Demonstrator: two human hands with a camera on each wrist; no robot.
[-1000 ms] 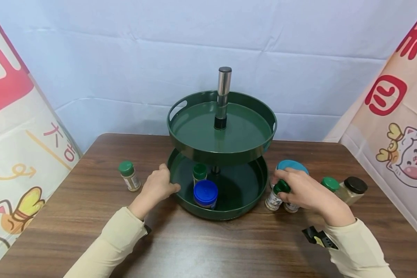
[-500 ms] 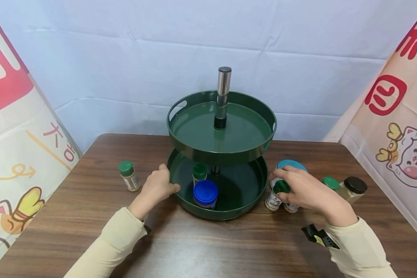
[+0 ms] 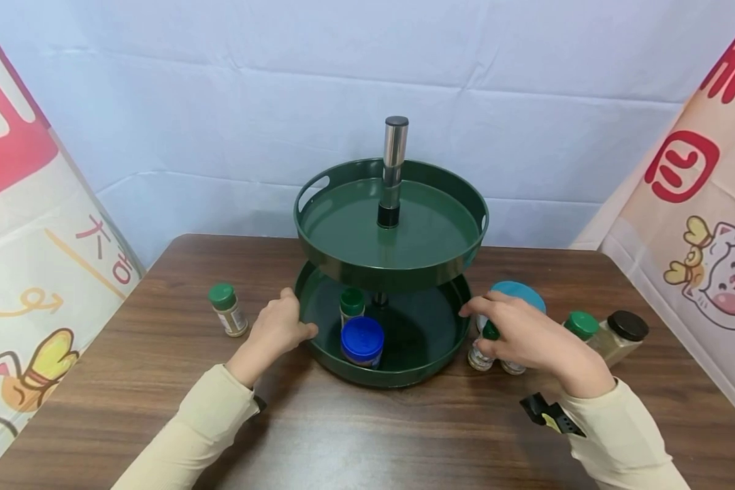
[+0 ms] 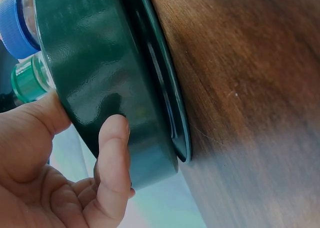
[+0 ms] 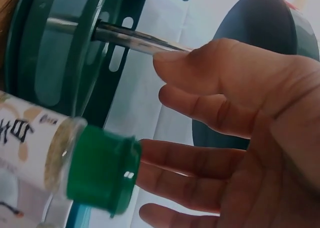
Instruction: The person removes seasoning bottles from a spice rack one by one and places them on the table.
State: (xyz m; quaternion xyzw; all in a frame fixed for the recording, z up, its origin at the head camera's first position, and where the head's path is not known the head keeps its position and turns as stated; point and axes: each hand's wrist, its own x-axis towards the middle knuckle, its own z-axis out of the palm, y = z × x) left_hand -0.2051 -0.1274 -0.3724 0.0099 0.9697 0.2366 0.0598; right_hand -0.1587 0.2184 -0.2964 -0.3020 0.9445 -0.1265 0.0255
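Observation:
A dark green two-tier tray stand (image 3: 392, 278) with a metal post stands mid-table. My left hand (image 3: 275, 321) holds the left rim of its lower tray, thumb over the rim and a finger against the outer wall (image 4: 107, 53). In the lower tray are a green-capped spice jar (image 3: 352, 304) and a blue-lidded jar (image 3: 363, 340). My right hand (image 3: 527, 333) hovers over jars right of the stand, fingers spread and holding nothing. Below it is another green-capped spice jar (image 3: 481, 356); in the right wrist view its green cap (image 5: 102, 168) lies close to the fingertips.
A blue-lidded container (image 3: 519, 294) stands behind the right hand. Further right are a green-capped jar (image 3: 582, 325) and a black-lidded jar (image 3: 626, 328). Another green-capped spice jar (image 3: 228, 309) stands left of the left hand. Cloth backdrops surround the wooden table (image 3: 343, 435).
My right hand has come off the green-capped spice jar and moved slightly left, its fingers spreading toward the lower tray. The left hand and the stand have stayed put.

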